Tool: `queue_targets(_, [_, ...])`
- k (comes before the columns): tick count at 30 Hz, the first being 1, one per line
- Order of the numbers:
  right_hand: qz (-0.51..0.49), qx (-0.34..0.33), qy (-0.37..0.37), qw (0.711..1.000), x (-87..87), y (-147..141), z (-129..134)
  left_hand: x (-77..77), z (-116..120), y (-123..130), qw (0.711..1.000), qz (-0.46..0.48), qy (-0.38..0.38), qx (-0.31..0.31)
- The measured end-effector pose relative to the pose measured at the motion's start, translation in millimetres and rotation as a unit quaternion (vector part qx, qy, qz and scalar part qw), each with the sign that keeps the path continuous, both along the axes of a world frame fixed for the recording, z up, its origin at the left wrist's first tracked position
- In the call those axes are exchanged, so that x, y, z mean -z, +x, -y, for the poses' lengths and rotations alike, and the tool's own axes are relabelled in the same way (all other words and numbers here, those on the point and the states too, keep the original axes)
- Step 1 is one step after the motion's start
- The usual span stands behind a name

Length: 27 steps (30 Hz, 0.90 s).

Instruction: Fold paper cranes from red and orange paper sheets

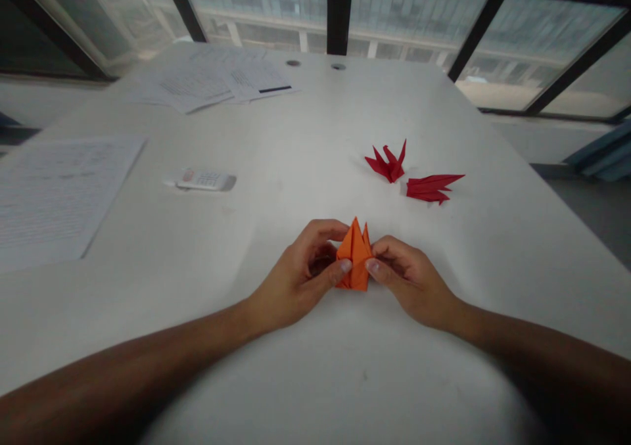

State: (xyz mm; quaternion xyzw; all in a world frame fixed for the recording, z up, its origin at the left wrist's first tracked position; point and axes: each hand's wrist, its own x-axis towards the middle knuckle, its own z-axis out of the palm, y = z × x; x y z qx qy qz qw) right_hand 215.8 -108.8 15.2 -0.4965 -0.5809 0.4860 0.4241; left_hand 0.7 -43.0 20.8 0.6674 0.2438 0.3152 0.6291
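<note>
A folded piece of orange paper (359,261) with pointed tips facing up is held between both hands, low in the middle of the view. My left hand (300,274) pinches its left side, thumb on the front and fingers behind. On the right edge, my right hand (411,277) grips it between thumb and fingertips. Beyond the hands, to the right, lie two red folded paper pieces: one (389,164) with its points up, the other (428,187) on its side with its tips to the right.
The white table (276,142) carries a white tube-like item (204,181) at the left. Printed sheets (64,195) lie at the far left, and more papers (207,80) spread near the back edge. Windows stand behind two round holes in the tabletop.
</note>
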Motion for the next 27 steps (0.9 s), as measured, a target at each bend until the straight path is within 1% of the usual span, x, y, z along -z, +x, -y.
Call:
queue_targets(5, [0.033,-0.004,0.024,0.999,-4.2,2.8,-2.8,2.5,-0.5,-1.5,1.0,-0.004,-0.017,0.023])
queue_targets(8, [0.027,-0.005,0.026,0.999,-4.5,3.1,-4.0,2.5,-0.6,-0.1,0.999,0.015,-0.028,0.035])
queue_targets(12, [0.014,0.015,0.041,0.999,-2.4,2.8,-4.1,1.1,-0.8,0.5,0.998,0.04,-0.035,0.03])
queue_targets(14, [-0.011,0.021,0.044,0.999,-0.9,2.6,-3.9,-0.1,-1.3,-0.3,0.999,0.04,-0.013,0.022])
queue_targets(17, [-0.05,0.025,0.05,0.997,1.5,2.6,-3.8,-1.2,-2.7,-2.5,0.999,0.018,0.044,0.008])
queue_targets(21, [-0.036,0.028,0.08,0.996,4.1,2.7,-4.0,-0.7,-4.3,-4.4,0.99,-0.019,0.14,-0.022])
queue_targets(23, [-0.027,0.032,0.091,0.995,5.1,2.5,-3.6,-0.9,-4.6,-4.3,0.983,-0.032,0.177,-0.037])
queue_targets(27, [-0.017,0.042,0.096,0.994,7.0,2.8,-2.3,-3.5,-3.8,-3.3,0.98,-0.062,0.187,-0.02])
